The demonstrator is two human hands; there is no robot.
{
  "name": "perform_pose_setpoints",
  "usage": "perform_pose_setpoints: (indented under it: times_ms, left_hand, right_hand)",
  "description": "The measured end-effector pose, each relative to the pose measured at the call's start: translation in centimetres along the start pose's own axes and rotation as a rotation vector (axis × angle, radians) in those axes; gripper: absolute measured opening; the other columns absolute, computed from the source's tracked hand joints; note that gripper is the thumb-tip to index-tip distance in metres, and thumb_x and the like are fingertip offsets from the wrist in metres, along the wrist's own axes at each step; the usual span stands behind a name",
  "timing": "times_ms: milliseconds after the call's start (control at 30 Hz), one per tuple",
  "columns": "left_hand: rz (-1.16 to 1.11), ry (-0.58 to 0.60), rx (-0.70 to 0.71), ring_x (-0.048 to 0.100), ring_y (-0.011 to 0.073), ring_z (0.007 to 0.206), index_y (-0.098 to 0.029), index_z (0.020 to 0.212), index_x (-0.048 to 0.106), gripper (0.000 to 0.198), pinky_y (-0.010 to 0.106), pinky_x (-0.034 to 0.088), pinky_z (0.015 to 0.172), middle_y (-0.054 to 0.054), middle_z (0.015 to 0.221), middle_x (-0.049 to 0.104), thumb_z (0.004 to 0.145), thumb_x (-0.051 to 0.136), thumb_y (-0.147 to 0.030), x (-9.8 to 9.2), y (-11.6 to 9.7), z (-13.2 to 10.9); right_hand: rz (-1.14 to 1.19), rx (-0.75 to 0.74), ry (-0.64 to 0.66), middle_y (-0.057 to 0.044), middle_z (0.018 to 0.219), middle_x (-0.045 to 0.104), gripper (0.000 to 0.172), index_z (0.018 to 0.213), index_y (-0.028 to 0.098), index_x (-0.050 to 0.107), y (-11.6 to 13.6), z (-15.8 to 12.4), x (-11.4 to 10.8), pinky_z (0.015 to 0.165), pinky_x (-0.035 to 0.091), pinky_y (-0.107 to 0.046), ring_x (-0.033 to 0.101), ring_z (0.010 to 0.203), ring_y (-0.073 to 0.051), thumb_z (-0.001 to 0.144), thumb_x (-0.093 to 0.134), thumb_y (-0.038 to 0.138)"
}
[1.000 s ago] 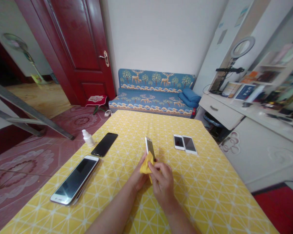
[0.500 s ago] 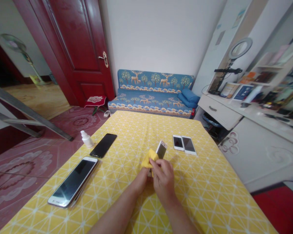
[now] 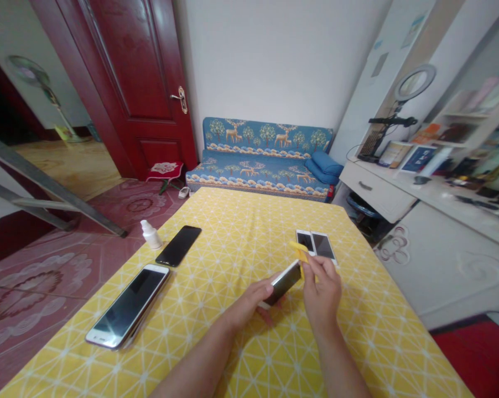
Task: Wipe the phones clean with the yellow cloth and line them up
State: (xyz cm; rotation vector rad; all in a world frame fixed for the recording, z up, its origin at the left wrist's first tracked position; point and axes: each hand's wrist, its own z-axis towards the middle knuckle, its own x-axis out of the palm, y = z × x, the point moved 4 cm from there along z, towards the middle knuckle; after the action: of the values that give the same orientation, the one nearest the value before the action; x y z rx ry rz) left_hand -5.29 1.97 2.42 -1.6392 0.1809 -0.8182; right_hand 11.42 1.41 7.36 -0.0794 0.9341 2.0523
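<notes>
My left hand (image 3: pixel 254 298) grips a white-edged smartphone (image 3: pixel 286 283) by its lower end, thumb along the near side. The phone is tilted above the table, its dark screen facing up toward me. In my right hand (image 3: pixel 325 282) a small yellow cloth (image 3: pixel 300 252) is pinched between thumb and fingers. The cloth is at the phone's upper right end and seems to touch it. Just behind the right hand lie two white phones side by side, a smaller one (image 3: pixel 304 238) and a larger one (image 3: pixel 323 246), both partly covered by the hand and cloth.
On the yellow patterned tablecloth (image 3: pixel 216 320), a large white phone (image 3: pixel 129 307) lies at the left. Beyond it are a black phone (image 3: pixel 178 246) and a white pump bottle (image 3: pixel 150 235) near the edge. A blue sofa (image 3: pixel 258 160) stands behind, a white dresser (image 3: pixel 436 243) at the right.
The phone has swung from nearly upright to a slant toward the right. The cloth and my right hand have moved right, from the phone's lower part to its far end.
</notes>
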Motion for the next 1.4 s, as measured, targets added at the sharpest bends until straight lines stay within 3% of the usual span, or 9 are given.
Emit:
perform_pose_setpoints:
  times_ms: [133,267,433,533,600,700,867,1200,1400]
  left_hand:
    - [-0.151,0.016,-0.032,0.067,0.0255,0.079,-0.01,0.127,0.055,0.058,0.025,0.051,0.046,0.02,0.098,0.068,0.087,0.045,-0.051,-0.2,0.8,0.3]
    - [-0.286,0.026,-0.123,0.07,0.0279,0.071,-0.004,0.117,0.06,0.063,0.027,0.05,0.043,0.024,0.094,0.07,0.088,0.04,-0.056,0.0,1.3,0.5]
    - [-0.43,-0.234,-0.139,0.059,0.0142,0.044,-0.009,0.085,0.066,0.033,0.021,0.041,0.04,0.008,0.062,0.067,0.08,0.06,-0.041,-1.7,2.0,0.6]
    - [-0.422,-0.312,-0.159,0.029,0.0028,0.026,-0.012,0.061,0.058,0.031,0.016,0.017,0.03,-0.005,0.036,0.042,0.076,0.066,-0.038,-2.5,2.7,0.6]
    - [-0.429,-0.306,-0.15,0.021,0.0005,0.027,-0.013,0.058,0.054,0.034,0.015,0.012,0.031,-0.008,0.035,0.035,0.075,0.068,-0.038,-2.6,2.8,0.7]
    - [-0.426,-0.284,-0.124,0.027,0.0005,0.032,-0.01,0.068,0.061,0.03,0.015,0.015,0.034,-0.005,0.042,0.045,0.075,0.068,-0.038,-2.3,2.3,0.7]
    - [-0.323,-0.231,-0.006,0.044,0.0039,0.044,-0.009,0.087,0.064,0.032,0.015,0.025,0.041,0.005,0.06,0.061,0.083,0.061,-0.041,-1.7,0.9,0.9]
    - [-0.258,-0.539,0.156,0.047,0.0066,0.045,-0.019,0.083,0.056,0.026,0.019,0.035,0.043,-0.004,0.061,0.056,0.076,0.069,-0.041,-2.5,1.4,1.3]
    - [-0.415,-0.592,0.233,0.055,0.0106,0.058,-0.019,0.081,0.055,0.027,0.022,0.043,0.056,-0.003,0.065,0.057,0.076,0.068,-0.041,-2.5,0.7,0.6]
  right_hand:
    - [0.252,0.219,0.047,-0.006,0.092,0.061,0.025,0.102,0.019,0.072,-2.0,-0.2,0.3,0.069,0.045,-0.031,0.058,0.083,-0.019,0.088,0.055,0.033]
    - [0.434,0.344,0.062,-0.006,0.098,0.061,0.024,0.096,0.019,0.072,-2.7,-0.8,1.1,0.077,0.046,-0.032,0.058,0.091,-0.02,0.084,0.06,0.036]
    - [0.535,0.479,0.052,-0.006,0.1,0.061,0.025,0.095,0.018,0.071,-2.9,-1.5,1.9,0.079,0.044,-0.033,0.057,0.092,-0.02,0.082,0.062,0.038]
    - [0.505,0.447,0.009,-0.007,0.101,0.06,0.025,0.096,0.018,0.071,-2.2,-1.8,2.1,0.079,0.045,-0.033,0.057,0.092,-0.019,0.082,0.062,0.037]
    - [0.471,0.417,-0.017,-0.006,0.1,0.059,0.025,0.097,0.019,0.072,-1.5,-2.0,2.2,0.078,0.045,-0.032,0.057,0.091,-0.019,0.083,0.061,0.037]
    - [0.427,0.375,0.015,-0.006,0.097,0.057,0.025,0.101,0.02,0.072,-0.3,-2.5,2.7,0.075,0.046,-0.031,0.056,0.088,-0.018,0.085,0.059,0.035]
    - [0.492,0.354,0.237,-0.005,0.088,0.059,0.02,0.086,0.019,0.072,0.6,-2.8,3.8,0.071,0.047,-0.029,0.058,0.083,-0.018,0.087,0.056,0.032]
    - [0.068,-0.054,0.355,-0.004,0.075,0.055,0.026,0.103,0.023,0.072,3.6,-4.3,4.8,0.063,0.043,-0.028,0.053,0.069,-0.016,0.089,0.05,0.021]
    - [0.313,-0.034,0.482,-0.003,0.075,0.054,0.02,0.091,0.023,0.073,5.5,-5.5,5.7,0.063,0.042,-0.028,0.052,0.07,-0.016,0.088,0.053,0.022]
